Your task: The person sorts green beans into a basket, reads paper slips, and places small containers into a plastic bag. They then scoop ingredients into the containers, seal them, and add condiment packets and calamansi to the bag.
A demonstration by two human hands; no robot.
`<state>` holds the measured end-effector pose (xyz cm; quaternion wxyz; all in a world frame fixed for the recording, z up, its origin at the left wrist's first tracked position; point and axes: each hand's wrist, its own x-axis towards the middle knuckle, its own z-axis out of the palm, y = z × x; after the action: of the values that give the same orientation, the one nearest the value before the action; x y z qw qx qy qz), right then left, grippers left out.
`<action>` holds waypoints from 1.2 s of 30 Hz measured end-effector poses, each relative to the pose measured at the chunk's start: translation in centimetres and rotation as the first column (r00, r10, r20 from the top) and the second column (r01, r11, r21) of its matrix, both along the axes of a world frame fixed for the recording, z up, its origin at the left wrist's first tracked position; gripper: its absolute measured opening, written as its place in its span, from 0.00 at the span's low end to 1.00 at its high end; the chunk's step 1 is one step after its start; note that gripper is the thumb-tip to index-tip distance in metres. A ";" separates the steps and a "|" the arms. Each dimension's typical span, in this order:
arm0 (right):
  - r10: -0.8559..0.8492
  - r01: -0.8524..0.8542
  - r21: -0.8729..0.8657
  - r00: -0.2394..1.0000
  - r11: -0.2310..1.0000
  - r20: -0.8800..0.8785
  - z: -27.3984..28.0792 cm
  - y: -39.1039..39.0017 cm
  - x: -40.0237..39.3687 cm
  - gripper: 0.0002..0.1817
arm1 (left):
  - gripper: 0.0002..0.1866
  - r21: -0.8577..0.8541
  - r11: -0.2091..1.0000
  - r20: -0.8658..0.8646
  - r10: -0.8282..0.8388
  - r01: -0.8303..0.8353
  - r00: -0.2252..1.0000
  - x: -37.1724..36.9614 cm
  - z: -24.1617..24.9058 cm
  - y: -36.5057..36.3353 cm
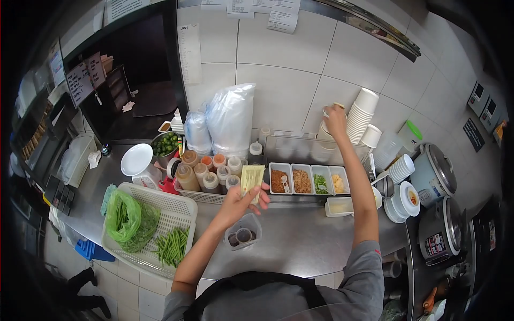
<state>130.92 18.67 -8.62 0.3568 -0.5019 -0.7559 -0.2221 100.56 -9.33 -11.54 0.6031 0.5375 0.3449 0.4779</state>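
- Paper slips (282,16) taped along the top of the tiled wall: printed lines, too small to read.
- Handwritten notice (79,81) at the left hatch: illegible (blurred).
- Dark plaque (473,134) on the right wall: pale lettering, unreadable.

You work over a smooth brushed-metal counter (300,241); the white basket (182,206) looks like matt plastic, the wall tiles (289,59) glossy, the cups (361,115) matt paper.
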 end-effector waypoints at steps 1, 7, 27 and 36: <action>-0.156 0.160 0.059 0.985 0.985 -0.070 -0.4 1.0 1.4 0.10 | 0.17 0.001 1.000 -0.007 -0.022 0.022 1.000 0.0 -0.1 -0.2; -0.182 0.054 -0.355 0.923 0.933 -0.338 -1.3 4.7 6.6 0.12 | 0.17 0.023 0.995 -0.034 -0.100 0.101 0.994 0.5 -0.5 -0.8; 0.310 -0.791 -0.151 0.398 0.593 -0.863 5.5 -8.2 -3.6 0.04 | 0.22 -0.197 0.980 0.239 0.048 0.000 0.970 -0.2 -1.9 1.5; 0.228 -0.938 -0.306 0.338 0.166 -0.913 -1.9 -18.7 -14.1 0.07 | 0.24 -0.190 0.978 0.300 -0.026 0.086 0.954 -0.4 -2.7 1.4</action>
<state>116.81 0.01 -10.53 0.3788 -0.2558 -0.6954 0.5545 100.20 -7.91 -14.24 0.7124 0.4060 0.2818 0.4982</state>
